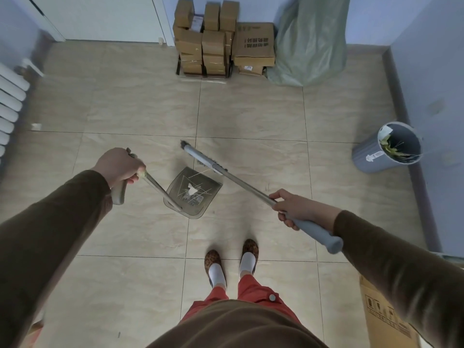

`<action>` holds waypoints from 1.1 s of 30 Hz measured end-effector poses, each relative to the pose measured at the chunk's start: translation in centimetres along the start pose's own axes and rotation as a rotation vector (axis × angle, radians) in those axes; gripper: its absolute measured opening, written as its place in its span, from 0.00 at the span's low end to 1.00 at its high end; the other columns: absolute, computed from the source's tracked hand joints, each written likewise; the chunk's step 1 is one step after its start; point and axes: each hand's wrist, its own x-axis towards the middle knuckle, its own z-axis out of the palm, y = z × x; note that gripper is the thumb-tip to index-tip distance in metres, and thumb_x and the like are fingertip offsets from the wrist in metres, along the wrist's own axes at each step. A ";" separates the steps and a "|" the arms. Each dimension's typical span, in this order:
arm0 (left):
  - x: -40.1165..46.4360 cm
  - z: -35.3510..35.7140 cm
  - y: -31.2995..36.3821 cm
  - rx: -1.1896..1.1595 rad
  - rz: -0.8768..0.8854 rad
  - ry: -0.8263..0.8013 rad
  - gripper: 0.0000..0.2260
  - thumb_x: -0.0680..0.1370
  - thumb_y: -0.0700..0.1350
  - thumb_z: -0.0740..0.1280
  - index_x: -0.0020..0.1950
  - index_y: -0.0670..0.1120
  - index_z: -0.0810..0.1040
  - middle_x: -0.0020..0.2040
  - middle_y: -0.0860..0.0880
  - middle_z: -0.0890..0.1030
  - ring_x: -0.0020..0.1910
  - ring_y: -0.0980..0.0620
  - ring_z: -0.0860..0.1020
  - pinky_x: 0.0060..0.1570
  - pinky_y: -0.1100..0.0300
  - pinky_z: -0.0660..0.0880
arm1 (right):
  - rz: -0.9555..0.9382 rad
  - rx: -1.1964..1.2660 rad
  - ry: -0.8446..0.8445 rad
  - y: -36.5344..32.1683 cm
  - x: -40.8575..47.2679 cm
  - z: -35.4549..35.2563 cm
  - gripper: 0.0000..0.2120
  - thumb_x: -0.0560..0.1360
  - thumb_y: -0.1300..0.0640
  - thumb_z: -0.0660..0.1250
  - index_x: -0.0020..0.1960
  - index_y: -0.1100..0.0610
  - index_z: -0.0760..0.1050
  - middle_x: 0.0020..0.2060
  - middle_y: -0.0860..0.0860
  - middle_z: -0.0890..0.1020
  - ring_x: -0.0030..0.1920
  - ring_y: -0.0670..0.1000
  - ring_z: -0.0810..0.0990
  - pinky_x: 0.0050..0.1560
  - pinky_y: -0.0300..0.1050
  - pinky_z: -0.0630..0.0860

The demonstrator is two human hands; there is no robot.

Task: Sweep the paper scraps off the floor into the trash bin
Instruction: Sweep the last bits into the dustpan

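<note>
My left hand point(120, 166) grips the handle of a long-handled grey dustpan point(206, 197), whose pan rests on the tiled floor in front of my feet. A white paper scrap point(190, 189) lies inside the pan. My right hand point(292, 206) holds the metal shaft of a broom point(241, 182); its grey head point(200, 158) sits at the pan's far edge. A grey trash bin point(369, 156) stands by the right wall, tilted toward me, with scraps inside. Another small scrap point(36, 126) lies on the floor near the radiator at left.
Stacked cardboard boxes point(213, 38) and a green plastic sack point(308, 43) stand against the far wall. A white radiator point(10, 101) lines the left wall. A flat cardboard box point(381, 315) lies at the lower right. A white door point(100, 16) is at the back left.
</note>
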 end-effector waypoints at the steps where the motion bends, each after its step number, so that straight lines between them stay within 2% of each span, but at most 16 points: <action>1: -0.1 0.0 -0.2 0.001 -0.002 0.001 0.07 0.71 0.37 0.72 0.45 0.35 0.83 0.40 0.37 0.85 0.38 0.42 0.83 0.50 0.44 0.83 | 0.006 0.051 0.002 -0.4 0.5 0.1 0.15 0.82 0.57 0.58 0.67 0.50 0.65 0.32 0.53 0.73 0.23 0.47 0.69 0.23 0.38 0.67; 4: -0.7 0.1 -0.8 -0.007 -0.007 0.007 0.07 0.71 0.37 0.72 0.46 0.34 0.82 0.41 0.36 0.84 0.38 0.43 0.82 0.50 0.44 0.82 | 0.009 0.107 0.020 -0.9 2.0 0.7 0.15 0.82 0.58 0.58 0.68 0.52 0.65 0.33 0.54 0.73 0.23 0.47 0.69 0.22 0.38 0.67; 11: -1.5 0.2 -1.2 0.019 0.023 -0.002 0.05 0.73 0.37 0.72 0.44 0.35 0.82 0.42 0.36 0.84 0.42 0.41 0.84 0.51 0.46 0.82 | -0.038 -0.059 0.106 -2.1 4.4 2.8 0.14 0.81 0.57 0.57 0.66 0.51 0.64 0.37 0.55 0.74 0.28 0.48 0.71 0.24 0.38 0.69; 16: -1.7 0.9 -0.1 0.053 0.046 0.000 0.05 0.73 0.37 0.72 0.44 0.35 0.83 0.42 0.37 0.85 0.42 0.41 0.84 0.51 0.46 0.82 | 0.030 -0.180 0.068 -2.5 8.0 6.3 0.16 0.82 0.60 0.55 0.68 0.56 0.61 0.47 0.60 0.72 0.31 0.50 0.71 0.25 0.40 0.71; 19: -1.6 1.1 0.4 0.057 0.050 -0.006 0.05 0.73 0.36 0.71 0.45 0.34 0.82 0.42 0.36 0.85 0.46 0.39 0.85 0.53 0.45 0.82 | 0.095 -0.208 -0.017 -1.4 6.9 6.2 0.14 0.82 0.60 0.57 0.67 0.56 0.64 0.40 0.57 0.74 0.28 0.49 0.71 0.25 0.39 0.71; 21: -1.5 1.1 0.5 0.061 0.051 -0.011 0.05 0.72 0.36 0.71 0.45 0.34 0.83 0.42 0.36 0.85 0.48 0.38 0.85 0.54 0.44 0.81 | 0.104 -0.139 -0.073 -0.3 4.8 4.4 0.14 0.81 0.58 0.59 0.66 0.54 0.67 0.35 0.54 0.75 0.25 0.47 0.70 0.24 0.38 0.70; 25: -1.5 1.0 0.5 0.070 0.061 -0.016 0.06 0.71 0.36 0.71 0.44 0.33 0.83 0.41 0.36 0.85 0.47 0.37 0.85 0.53 0.43 0.81 | 0.079 -0.102 -0.115 1.3 0.4 1.4 0.14 0.80 0.56 0.60 0.65 0.48 0.67 0.30 0.52 0.74 0.23 0.48 0.70 0.23 0.39 0.67; 30: -1.6 1.3 0.4 0.037 0.054 -0.044 0.06 0.71 0.35 0.71 0.44 0.33 0.82 0.42 0.35 0.84 0.44 0.38 0.85 0.49 0.45 0.83 | 0.009 -0.114 -0.037 0.7 -0.5 1.5 0.14 0.80 0.55 0.59 0.65 0.47 0.66 0.31 0.52 0.74 0.24 0.48 0.70 0.24 0.39 0.67; 33: -1.6 1.6 0.1 -0.021 -0.011 -0.112 0.09 0.75 0.35 0.69 0.52 0.31 0.78 0.48 0.33 0.82 0.42 0.40 0.83 0.42 0.50 0.82 | -0.015 -0.133 0.016 0.0 1.0 3.1 0.14 0.81 0.56 0.58 0.66 0.49 0.65 0.34 0.53 0.73 0.26 0.48 0.70 0.24 0.38 0.68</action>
